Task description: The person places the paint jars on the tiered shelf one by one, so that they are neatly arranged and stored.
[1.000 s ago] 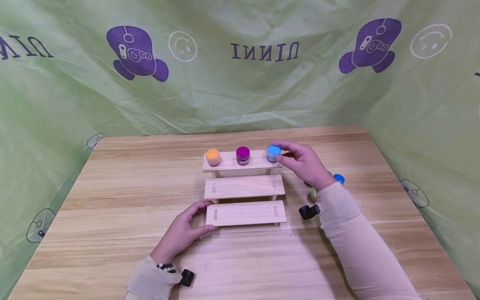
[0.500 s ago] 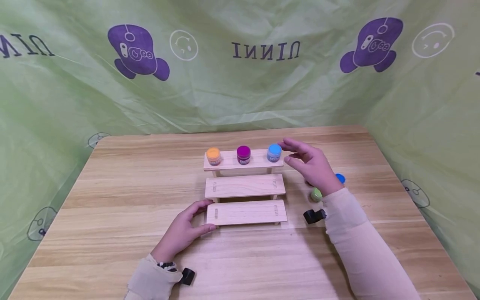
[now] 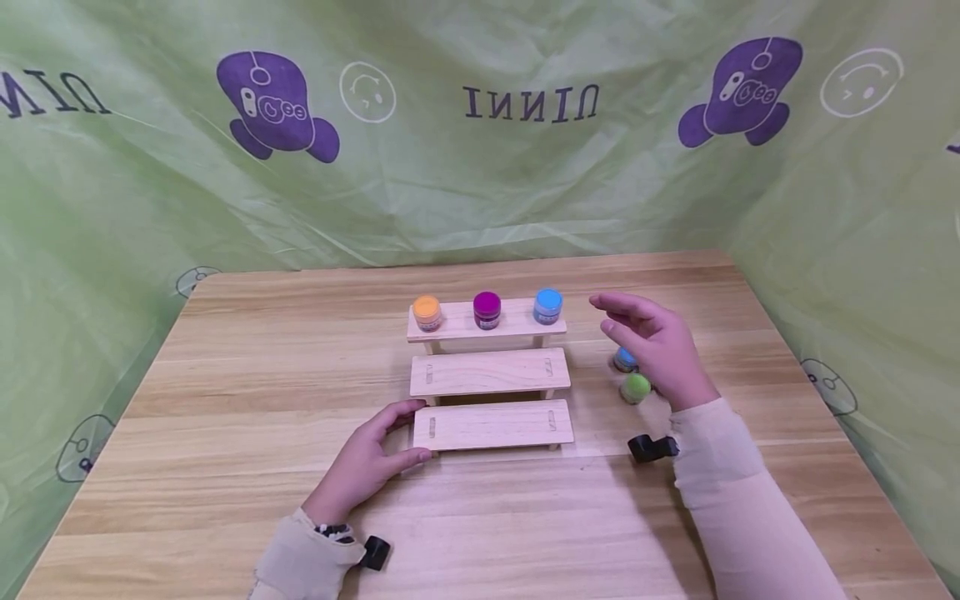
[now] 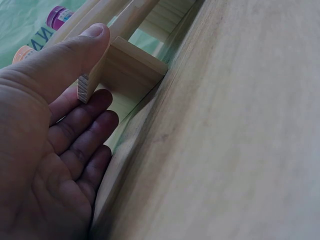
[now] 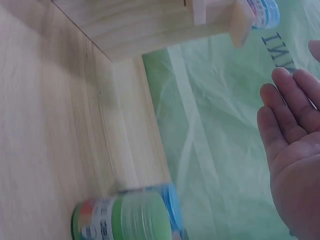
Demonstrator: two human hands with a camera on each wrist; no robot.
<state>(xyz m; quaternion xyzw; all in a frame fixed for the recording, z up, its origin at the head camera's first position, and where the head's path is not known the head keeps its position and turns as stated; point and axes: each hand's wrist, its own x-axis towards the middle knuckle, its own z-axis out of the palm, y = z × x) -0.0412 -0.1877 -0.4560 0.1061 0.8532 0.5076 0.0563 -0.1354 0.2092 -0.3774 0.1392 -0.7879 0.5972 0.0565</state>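
Note:
A three-step wooden stand (image 3: 491, 372) sits on the table. On its top step stand an orange-lidded jar (image 3: 427, 312), a purple-lidded jar (image 3: 487, 311) and a light-blue-lidded jar (image 3: 548, 307). My left hand (image 3: 367, 460) holds the left end of the lowest step, thumb at the front edge and fingers around the far side. Off to the right of the top step, my right hand (image 3: 660, 346) is in the air with fingers loosely bent and nothing in them. Below it are a green-lidded jar (image 3: 636, 388) and a blue jar (image 3: 625, 360).
The wooden table (image 3: 247, 383) extends on both sides of the stand. A green printed cloth (image 3: 465, 192) hangs behind and along the sides. In the right wrist view, the green jar (image 5: 145, 215) partly covers the blue one (image 5: 173, 205).
My right hand has let go of the light-blue-lidded jar and drawn back right and toward me. A darker blue lid on the right is now hidden behind it. My left hand stays put.

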